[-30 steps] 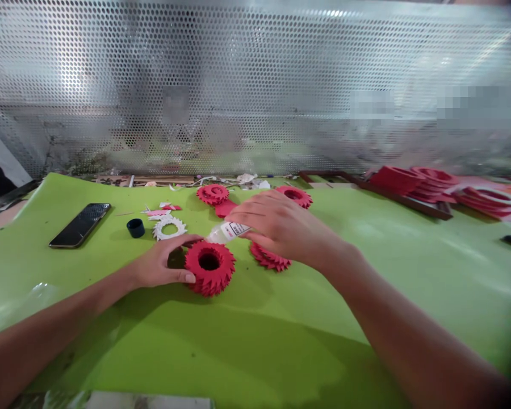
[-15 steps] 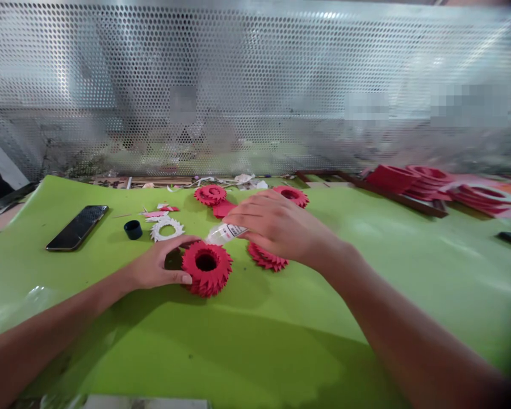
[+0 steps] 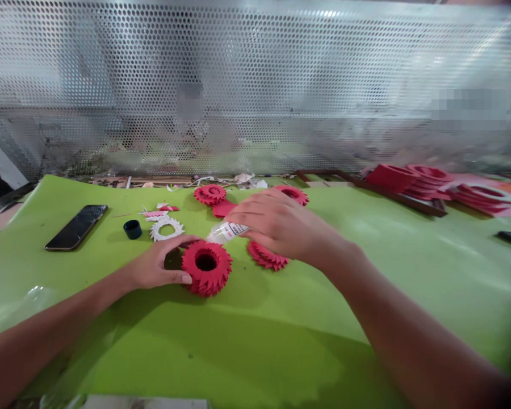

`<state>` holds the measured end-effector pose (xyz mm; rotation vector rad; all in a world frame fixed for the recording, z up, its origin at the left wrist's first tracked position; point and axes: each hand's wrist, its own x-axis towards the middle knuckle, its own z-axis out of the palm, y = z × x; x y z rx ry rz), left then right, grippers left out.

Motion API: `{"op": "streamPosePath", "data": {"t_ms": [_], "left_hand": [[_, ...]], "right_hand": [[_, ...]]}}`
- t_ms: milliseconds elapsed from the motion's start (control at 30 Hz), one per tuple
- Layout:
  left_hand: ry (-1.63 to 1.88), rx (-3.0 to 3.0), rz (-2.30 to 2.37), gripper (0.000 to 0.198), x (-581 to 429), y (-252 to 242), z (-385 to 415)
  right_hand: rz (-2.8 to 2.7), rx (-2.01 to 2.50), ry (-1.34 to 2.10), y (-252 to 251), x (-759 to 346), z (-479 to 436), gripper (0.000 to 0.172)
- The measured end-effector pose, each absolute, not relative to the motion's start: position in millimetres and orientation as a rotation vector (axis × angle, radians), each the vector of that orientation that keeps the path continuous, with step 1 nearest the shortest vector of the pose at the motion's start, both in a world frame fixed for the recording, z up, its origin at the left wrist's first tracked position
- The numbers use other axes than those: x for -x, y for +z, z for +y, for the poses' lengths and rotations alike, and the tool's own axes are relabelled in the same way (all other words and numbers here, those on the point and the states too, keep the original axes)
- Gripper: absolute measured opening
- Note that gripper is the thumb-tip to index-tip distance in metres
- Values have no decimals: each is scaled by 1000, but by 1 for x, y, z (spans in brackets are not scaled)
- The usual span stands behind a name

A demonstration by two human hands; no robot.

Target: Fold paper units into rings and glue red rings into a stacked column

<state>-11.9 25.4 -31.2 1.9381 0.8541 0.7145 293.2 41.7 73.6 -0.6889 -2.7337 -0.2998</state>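
Two bare hands work close together near the middle of a green tabletop. The left hand curves around the left flank of a red ring of layered, toothed paper, its fingertips on the far side and its thumb on the near side, pinching the ring, which stands with its hole facing up. The fingers of the right hand are closed around a white plastic squeeze bottle. The bottle's long axis lies nearly level, running left and slightly nearer from the grip. Its translucent tip ends just beyond the ring's far rim; whether they touch cannot be told. The ring therefore lies left of the right hand's grip, and the left hand is nearer to it. A second red ring lies just below the right hand, while a white paper ring and a dark blue bottle cap lie farther left.
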Motion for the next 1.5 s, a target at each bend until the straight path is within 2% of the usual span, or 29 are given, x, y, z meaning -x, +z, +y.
{"op": "streamPosePath", "data": {"t_ms": [900, 1500], "left_hand": [[707, -1935, 853, 82, 12, -29, 25], [705, -1974, 843, 84, 13, -30, 25]], "right_hand": [[-2775, 702, -251, 86, -297, 33, 34], [-2803, 817, -92, 101, -298, 22, 31]]}}
